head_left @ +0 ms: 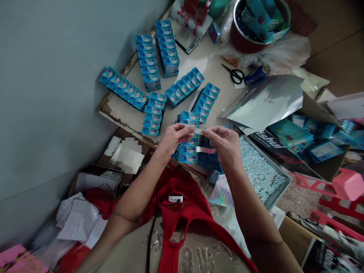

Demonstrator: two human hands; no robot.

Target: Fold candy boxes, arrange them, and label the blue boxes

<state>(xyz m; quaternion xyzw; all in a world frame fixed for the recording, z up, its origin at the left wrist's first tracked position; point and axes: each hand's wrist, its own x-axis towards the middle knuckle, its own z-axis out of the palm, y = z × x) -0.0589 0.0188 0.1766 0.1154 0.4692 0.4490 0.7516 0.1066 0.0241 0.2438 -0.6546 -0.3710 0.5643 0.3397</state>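
Observation:
My left hand [174,137] and my right hand [224,143] meet above a low table, both pinched on a small clear strip [199,131] stretched between their fingertips. A pink-edged strip [205,150] hangs from under my right hand. Just beyond and below the hands lie rows of small blue boxes [189,148]. More rows of blue boxes [124,88] are lined up across the table [125,113].
A grey tray of small pale pieces [260,172] sits under my right forearm. Scissors [235,74], a silver foil sheet [265,100], a red pot of blue boxes [260,22] and a small scale [186,40] lie farther back. Papers [126,155] litter the floor at left.

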